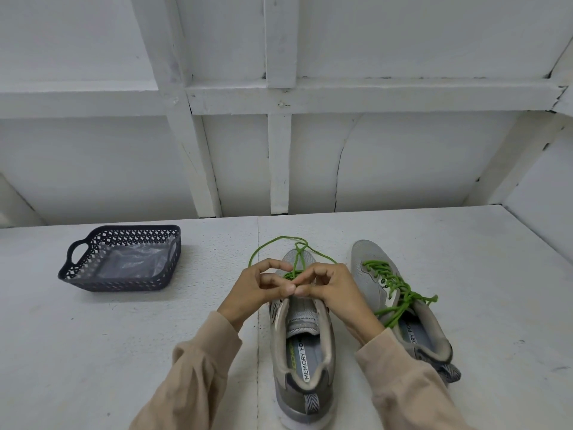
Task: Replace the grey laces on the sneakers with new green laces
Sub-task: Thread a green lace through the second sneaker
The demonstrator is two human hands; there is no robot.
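Your sleeves (198, 367) reach over the near sneaker (302, 352), where your left hand (260, 285) and right hand (330, 283) meet above its tongue, curled fingers (286, 288) pinching the green lace (299, 254) looping past the toe. Beside it, the second sneaker (370, 271) is laced green.
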